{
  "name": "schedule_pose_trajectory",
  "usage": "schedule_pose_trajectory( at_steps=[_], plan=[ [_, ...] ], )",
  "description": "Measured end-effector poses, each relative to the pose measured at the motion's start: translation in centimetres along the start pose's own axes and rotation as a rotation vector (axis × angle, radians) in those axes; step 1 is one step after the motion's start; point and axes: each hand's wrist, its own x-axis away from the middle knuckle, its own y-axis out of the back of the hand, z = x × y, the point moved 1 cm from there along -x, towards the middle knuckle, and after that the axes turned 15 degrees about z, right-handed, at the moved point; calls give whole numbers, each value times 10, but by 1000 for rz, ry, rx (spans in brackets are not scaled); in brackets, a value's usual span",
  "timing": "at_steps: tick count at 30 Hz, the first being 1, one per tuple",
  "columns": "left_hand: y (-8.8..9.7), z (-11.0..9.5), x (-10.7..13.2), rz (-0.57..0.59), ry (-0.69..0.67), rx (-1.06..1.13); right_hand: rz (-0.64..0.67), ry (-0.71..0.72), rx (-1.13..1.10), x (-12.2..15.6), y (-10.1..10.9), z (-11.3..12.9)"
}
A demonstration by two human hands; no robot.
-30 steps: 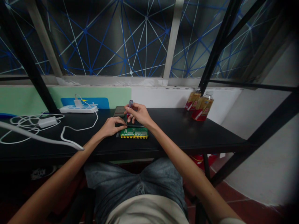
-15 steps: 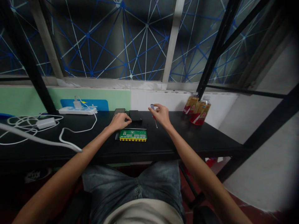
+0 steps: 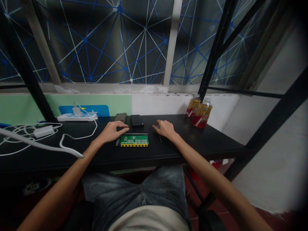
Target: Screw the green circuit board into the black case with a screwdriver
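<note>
In the middle of the black desk lies a green circuit board (image 3: 134, 139) with a row of yellow ports along its near edge. My left hand (image 3: 113, 131) is just beyond its left end, thumb and fingers apart with nothing visible between them. To the right of the board, my right hand (image 3: 165, 129) is low over the desk, fingers closed around a screwdriver (image 3: 160, 138). The thin shaft shows below the fingers; most of the handle is hidden. Tiny dark specks, perhaps screws, lie behind the board. A small black box (image 3: 137, 121) sits farther back.
A flat phone-like object (image 3: 120, 117) lies left of the black box. At the left are a white power strip (image 3: 77, 117), a white adapter (image 3: 44, 131) and tangled white cables. Two drink bottles (image 3: 202, 113) stand at the back right beside a black frame post.
My left hand has drawn back from near the black box, leftward and nearer, and its fingers have parted. My right hand has lowered toward the desk with the screwdriver. The view has shifted slightly.
</note>
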Motion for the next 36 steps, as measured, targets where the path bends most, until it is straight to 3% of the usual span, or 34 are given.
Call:
schedule_pose_trajectory(
  at_steps=[3, 5, 9, 14, 23, 36],
  plan=[
    [7, -9, 32, 14, 14, -12, -151, -20, -14, 14, 10, 4],
    [9, -15, 49, 6, 63, -57, -249, 54, -92, 28, 13, 9],
    [3, -24, 64, 19, 145, -160, -222, 322, -166, 55, 7, 26],
    [-11, -30, 62, 104, 191, -190, -142, 452, -29, 67, -4, 36],
    [-18, -33, 58, 59, 191, -87, -116, 493, -101, 63, -10, 33],
    [-11, -29, 50, -53, 126, 9, -445, 607, -250, 59, -11, 33]
  ],
)
